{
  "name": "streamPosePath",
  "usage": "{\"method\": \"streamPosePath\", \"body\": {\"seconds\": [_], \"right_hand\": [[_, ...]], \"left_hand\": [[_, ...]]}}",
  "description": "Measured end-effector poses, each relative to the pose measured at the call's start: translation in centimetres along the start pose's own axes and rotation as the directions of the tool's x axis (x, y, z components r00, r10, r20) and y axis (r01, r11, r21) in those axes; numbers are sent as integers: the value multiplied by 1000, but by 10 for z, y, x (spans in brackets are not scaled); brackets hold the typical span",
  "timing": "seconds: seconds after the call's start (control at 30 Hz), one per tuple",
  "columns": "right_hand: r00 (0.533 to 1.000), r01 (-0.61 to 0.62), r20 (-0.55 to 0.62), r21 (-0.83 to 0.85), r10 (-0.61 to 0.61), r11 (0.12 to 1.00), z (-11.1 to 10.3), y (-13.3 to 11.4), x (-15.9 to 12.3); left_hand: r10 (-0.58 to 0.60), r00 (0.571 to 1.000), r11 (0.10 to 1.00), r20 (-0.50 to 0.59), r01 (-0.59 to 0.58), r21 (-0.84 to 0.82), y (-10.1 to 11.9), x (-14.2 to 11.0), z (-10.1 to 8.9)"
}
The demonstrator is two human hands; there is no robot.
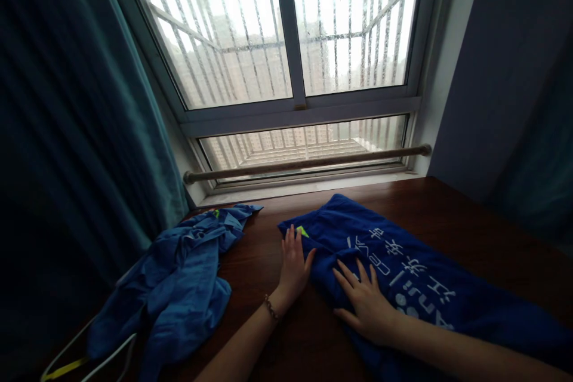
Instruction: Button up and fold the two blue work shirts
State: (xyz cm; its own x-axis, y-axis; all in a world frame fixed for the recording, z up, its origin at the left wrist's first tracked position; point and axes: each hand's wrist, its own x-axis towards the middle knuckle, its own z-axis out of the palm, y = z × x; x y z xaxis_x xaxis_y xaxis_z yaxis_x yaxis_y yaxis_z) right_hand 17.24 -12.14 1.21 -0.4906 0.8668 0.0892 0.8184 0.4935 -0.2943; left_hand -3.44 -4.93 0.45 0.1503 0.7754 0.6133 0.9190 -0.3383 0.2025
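A blue garment with white lettering (416, 274) lies spread flat on a dark wooden table (470, 215). My left hand (293, 265) lies flat with fingers stretched out at the garment's left edge, fingertips near a small green tag (303, 231). A beaded bracelet (271, 308) is on that wrist. My right hand (364, 301) rests open, fingers spread, on top of the blue cloth just right of the left hand. Neither hand grips anything.
A second blue garment (179, 286) lies crumpled at the table's left. White and yellow cords (89, 361) trail at the lower left. A teal curtain (80, 119) hangs left, a barred window (290, 30) and wooden rod (308, 162) stand behind.
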Motion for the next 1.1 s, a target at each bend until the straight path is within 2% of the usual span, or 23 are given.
{"method": "streamPosePath", "body": {"seconds": [0.1,0.17,0.27,0.33,0.4,0.53,0.67,0.83,0.97,1.1], "right_hand": [[979,-199,-68,-92,194,976,-1,43,20],[923,-376,-148,-157,355,913,-5,84,31],[838,-540,-220,-196,500,819,-12,155,34],[813,-578,-243,-213,530,788,-20,201,27],[810,-583,-243,-228,534,780,-29,240,15],[827,-560,-224,-250,515,790,-45,295,-6],[837,-546,-200,-254,509,798,-55,317,-12],[814,-579,-217,-245,538,778,-60,317,-7],[814,-580,-220,-247,538,776,-59,318,-6],[839,-544,-190,-264,510,796,-51,332,-9]], "left_hand": [[50,998,996,-47,-54,-68,7,2,-8],[106,994,991,-24,-107,-75,10,2,-11],[182,981,982,67,-177,-73,13,-1,-10],[213,969,976,126,-204,-78,13,-3,-7],[221,961,974,164,-210,-84,12,-5,-4],[207,956,977,206,-193,-89,7,-6,2],[201,948,979,247,-183,-94,5,-6,4],[170,954,984,247,-152,-92,6,-7,5],[158,955,986,251,-140,-88,6,-8,6],[140,957,989,253,-123,-82,6,-8,6]]}}
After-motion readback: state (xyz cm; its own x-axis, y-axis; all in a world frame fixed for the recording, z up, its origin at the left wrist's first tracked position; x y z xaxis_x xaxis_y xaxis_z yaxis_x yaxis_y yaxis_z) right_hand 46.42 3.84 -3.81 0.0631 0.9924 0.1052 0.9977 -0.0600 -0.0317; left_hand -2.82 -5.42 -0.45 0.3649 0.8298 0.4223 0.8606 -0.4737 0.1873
